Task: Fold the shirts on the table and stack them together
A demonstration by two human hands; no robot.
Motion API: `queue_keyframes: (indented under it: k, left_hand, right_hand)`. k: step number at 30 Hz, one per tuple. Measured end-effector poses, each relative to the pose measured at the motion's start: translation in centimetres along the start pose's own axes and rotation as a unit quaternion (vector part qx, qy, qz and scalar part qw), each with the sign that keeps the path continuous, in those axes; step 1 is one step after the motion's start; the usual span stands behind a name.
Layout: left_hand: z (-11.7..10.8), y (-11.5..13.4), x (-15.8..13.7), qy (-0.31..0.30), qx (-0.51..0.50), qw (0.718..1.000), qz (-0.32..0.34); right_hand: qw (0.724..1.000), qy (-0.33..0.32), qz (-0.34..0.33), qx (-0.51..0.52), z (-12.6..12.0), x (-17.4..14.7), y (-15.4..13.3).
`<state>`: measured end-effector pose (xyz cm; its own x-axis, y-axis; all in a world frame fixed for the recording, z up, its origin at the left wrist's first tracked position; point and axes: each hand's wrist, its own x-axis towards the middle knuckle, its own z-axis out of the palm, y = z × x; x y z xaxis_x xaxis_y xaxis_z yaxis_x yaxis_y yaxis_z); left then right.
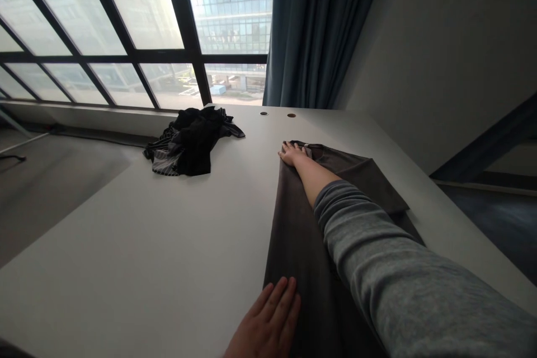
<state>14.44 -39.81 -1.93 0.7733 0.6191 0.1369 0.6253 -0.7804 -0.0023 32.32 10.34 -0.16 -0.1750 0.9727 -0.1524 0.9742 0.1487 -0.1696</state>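
Note:
A dark brown garment, which looks like a shirt (293, 224), lies lengthwise on the white table in front of me. Its left side forms a long, fairly straight edge, and what appears to be a sleeve spreads to the right. My right hand (295, 153) reaches to the far end and rests flat near the neckline, fingers spread. Close to me, my left hand (271, 319) lies on the near part of the left edge, its fingers stretched out over the cloth. My right forearm in a grey sleeve hides much of the garment's middle.
A crumpled heap of black clothing (191, 142) with white-striped parts sits at the table's far left. Two round holes are set in the far end of the white table (180, 257). Beyond are windows and a blue curtain (319, 28); a wall stands right.

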Motion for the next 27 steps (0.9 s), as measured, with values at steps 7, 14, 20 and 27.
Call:
queue_keyframes:
  k: [7, 14, 20, 27]
  left_hand:
    - [-1.8, 0.4, 0.1, -0.004, -0.06, 0.998, -0.032]
    - [-3.3, 0.9, -0.3, -0.006, -0.058, 0.996, -0.071]
    - [-5.5, 1.3, 1.8, -0.012, -0.055, 0.993, -0.106]
    - [-8.0, 5.7, 10.7, -0.047, -0.124, 0.987, 0.09]
  right_hand:
    - [0.997, 0.054, -0.043, 0.013, -0.2, -1.3, 0.5]
    - [0.99, 0.132, 0.046, -0.015, -3.2, -7.1, 11.4]
    - [0.99, 0.096, 0.101, -0.03, -4.4, -16.8, 24.8]
    - [0.997, 0.069, 0.029, 0.009, -3.1, -24.4, 30.1]
